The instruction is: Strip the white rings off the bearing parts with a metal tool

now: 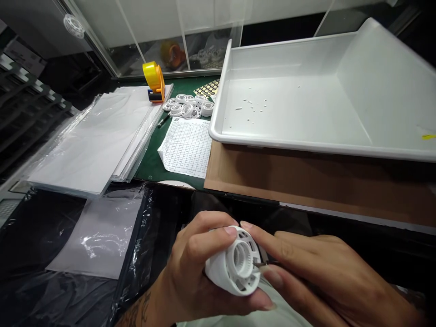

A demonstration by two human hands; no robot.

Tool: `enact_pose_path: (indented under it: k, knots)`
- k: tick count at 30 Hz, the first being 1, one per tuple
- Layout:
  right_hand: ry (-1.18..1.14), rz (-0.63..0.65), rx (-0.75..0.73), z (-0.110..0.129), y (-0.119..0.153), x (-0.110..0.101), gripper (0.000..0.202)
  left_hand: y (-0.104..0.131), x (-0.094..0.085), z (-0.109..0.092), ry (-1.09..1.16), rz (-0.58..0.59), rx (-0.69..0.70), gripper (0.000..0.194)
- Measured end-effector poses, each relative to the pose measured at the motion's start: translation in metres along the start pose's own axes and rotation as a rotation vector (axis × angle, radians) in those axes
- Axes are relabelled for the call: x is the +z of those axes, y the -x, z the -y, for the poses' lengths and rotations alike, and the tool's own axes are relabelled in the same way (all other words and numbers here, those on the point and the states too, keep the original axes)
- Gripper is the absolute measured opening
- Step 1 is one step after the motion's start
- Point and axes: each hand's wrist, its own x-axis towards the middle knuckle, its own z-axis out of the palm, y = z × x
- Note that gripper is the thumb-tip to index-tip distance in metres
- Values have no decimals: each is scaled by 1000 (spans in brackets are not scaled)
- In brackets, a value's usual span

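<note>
My left hand (195, 259) is wrapped around a white round plastic part (222, 272), its slotted, open end facing up and to the right. Inside that end sits a toothed inner ring. From the right, my right hand (306, 268) pinches a thin dark tool with a metal tip (259, 264). The tip touches or enters a slot at the ring's right side; most of the tool is hidden by my fingers, so its exact kind cannot be told. My right index fingertip rests at the part's upper rim.
A large white tray (299, 144) with small white scraps lies on brown cardboard (245, 170). Left of it are white plastic rings (187, 110), a printed form (187, 147), a pen (163, 120), round stickers (207, 89), a tape dispenser (160, 84) and stacked bagged sheets (91, 136).
</note>
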Motion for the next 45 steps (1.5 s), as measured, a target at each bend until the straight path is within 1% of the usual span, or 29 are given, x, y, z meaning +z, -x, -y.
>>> enact_pose_path:
  k: [6,10,14,17,18,19,20,21,22,23,24,25,27,29,32,34,36,39,40,41,43,45]
  knots:
    - [-44,-10,1,-2,5,5,48,4,1,3,-6,-7,2,68]
    - [-61,2,19,-1,2,6,50,7,3,2,13,-15,-6,67]
    - [-71,9,17,1,-3,1,47,8,5,3,17,-29,-19,67]
    - [-70,47,45,0,0,-5,46,8,5,6,122,-51,-71,73]
    - [-35,27,48,-1,2,-6,47,9,5,6,187,-56,-111,76]
    - [21,-5,42,-2,4,-7,51,10,4,7,276,-54,-185,78]
    - [86,-52,-3,-4,5,-8,51,11,3,7,385,-40,-295,78]
    - [113,-43,-42,-5,5,-8,46,12,2,7,505,-15,-427,79]
    - [99,-45,-109,-7,4,-7,34,13,1,7,625,20,-564,80]
    - [45,-14,-136,-8,3,-7,23,14,1,7,729,49,-692,81]
    - [-53,-2,-164,-9,0,-6,18,15,1,6,818,63,-784,83]
    - [-159,-6,-168,-10,-2,-6,16,15,3,5,893,59,-830,86]
    - [-345,-55,-131,-11,-6,-6,12,16,6,4,1023,24,-846,86]
    - [-425,-35,-88,-10,-8,-6,10,15,12,2,1130,28,-870,80]
    - [-441,31,-68,-8,-10,-6,32,15,19,1,1237,46,-900,76]
    - [-462,9,-69,-7,-10,-5,39,14,22,0,1273,12,-866,75]
    - [-451,-16,-88,-8,-9,-2,36,14,23,0,1268,0,-845,76]
    - [-384,-83,-127,-10,-1,1,16,13,22,0,1206,29,-836,80]
    - [-385,-110,-126,-10,2,2,13,12,22,0,1177,33,-828,81]
    - [-393,-133,-108,-11,6,2,16,11,21,0,1142,27,-812,82]
    - [-375,-183,-13,-11,13,1,22,10,21,0,1075,18,-756,85]
    - [-324,-227,59,-12,18,-1,19,8,20,-1,1015,5,-712,86]
